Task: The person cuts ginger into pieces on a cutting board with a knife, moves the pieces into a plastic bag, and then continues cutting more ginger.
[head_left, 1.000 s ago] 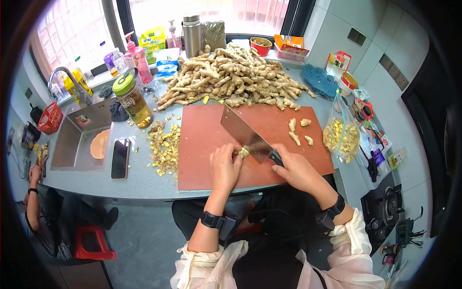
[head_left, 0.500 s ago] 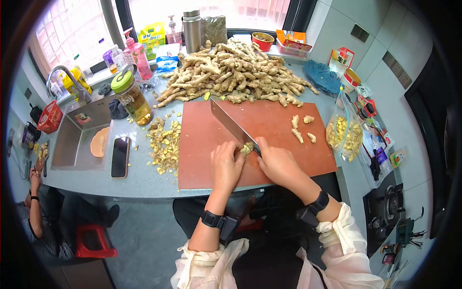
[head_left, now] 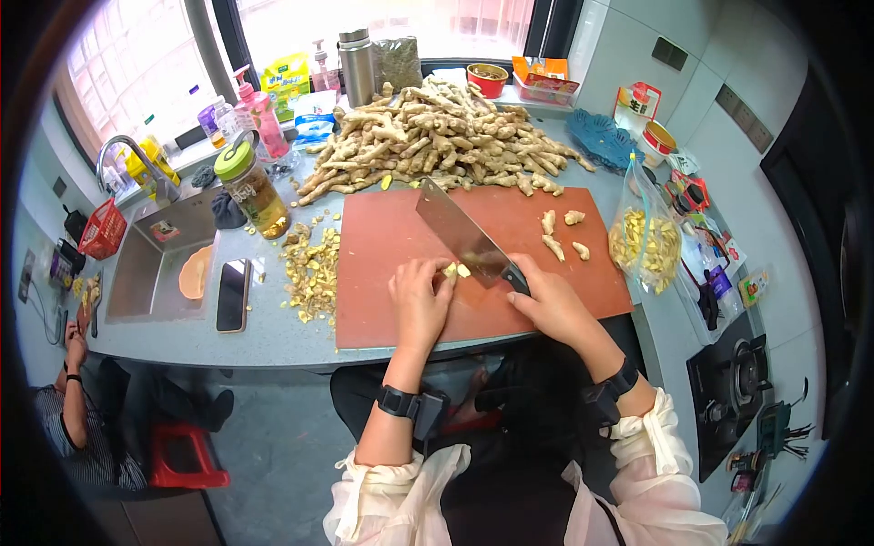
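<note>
My right hand (head_left: 553,296) is wrapped around the dark handle of a cleaver (head_left: 462,237). The broad blade leans over the red-brown cutting board (head_left: 382,232), its tip toward the ginger pile. Near the board's middle, my left hand (head_left: 421,298) pinches a small piece of ginger (head_left: 450,269) between thumb and fingers. A pale cut bit of ginger (head_left: 464,270) lies just right of those fingertips, close to the blade. Several small ginger knobs (head_left: 552,244) rest on the board's right side. Behind the board rises a big heap of whole ginger (head_left: 446,136).
Ginger trimmings (head_left: 309,278) lie left of the board, beside a phone (head_left: 233,295) and a green-lidded jar (head_left: 255,191). A zip bag of cut ginger (head_left: 645,241) stands at right. The sink (head_left: 164,305) is far left; another person's hands (head_left: 76,344) work beyond it.
The cleaver has moved right, away from my left hand, and its blade has tilted to show more of its face. A cut bit of ginger now shows apart from the held piece.
</note>
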Available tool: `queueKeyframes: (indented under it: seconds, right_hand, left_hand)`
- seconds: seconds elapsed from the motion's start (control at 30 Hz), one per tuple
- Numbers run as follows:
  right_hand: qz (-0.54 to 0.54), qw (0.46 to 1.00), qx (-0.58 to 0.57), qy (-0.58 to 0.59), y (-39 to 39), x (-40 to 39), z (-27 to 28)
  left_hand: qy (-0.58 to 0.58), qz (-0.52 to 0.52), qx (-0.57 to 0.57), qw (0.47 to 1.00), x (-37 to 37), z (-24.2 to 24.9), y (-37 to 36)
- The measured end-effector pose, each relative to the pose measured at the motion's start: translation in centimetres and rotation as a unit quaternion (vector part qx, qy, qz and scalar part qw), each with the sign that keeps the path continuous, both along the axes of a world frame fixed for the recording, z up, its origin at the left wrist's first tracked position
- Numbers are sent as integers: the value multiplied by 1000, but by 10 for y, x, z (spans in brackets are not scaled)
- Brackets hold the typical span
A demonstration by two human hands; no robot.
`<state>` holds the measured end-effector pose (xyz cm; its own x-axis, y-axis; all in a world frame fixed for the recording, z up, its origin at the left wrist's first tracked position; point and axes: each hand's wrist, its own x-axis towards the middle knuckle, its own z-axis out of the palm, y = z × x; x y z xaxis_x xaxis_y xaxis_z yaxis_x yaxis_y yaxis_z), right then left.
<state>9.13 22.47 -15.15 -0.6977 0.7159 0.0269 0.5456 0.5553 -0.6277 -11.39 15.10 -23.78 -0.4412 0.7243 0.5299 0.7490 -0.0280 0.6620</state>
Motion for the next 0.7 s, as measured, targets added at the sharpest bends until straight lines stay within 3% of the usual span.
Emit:
queueKeyframes:
  seconds: [0.17, 0.43, 0.7]
  right_hand:
    - [10, 999, 13, -47, -4, -4, 16]
    - [36, 996, 66, -55, -2, -6, 14]
    - [44, 993, 79, -76, -5, -7, 24]
  left_hand:
    - [-41, -4, -14, 999, 0, 1, -1]
    - [14, 22, -74, 997, 2, 7, 1]
    - [-2, 32, -13, 999, 1, 2, 3]
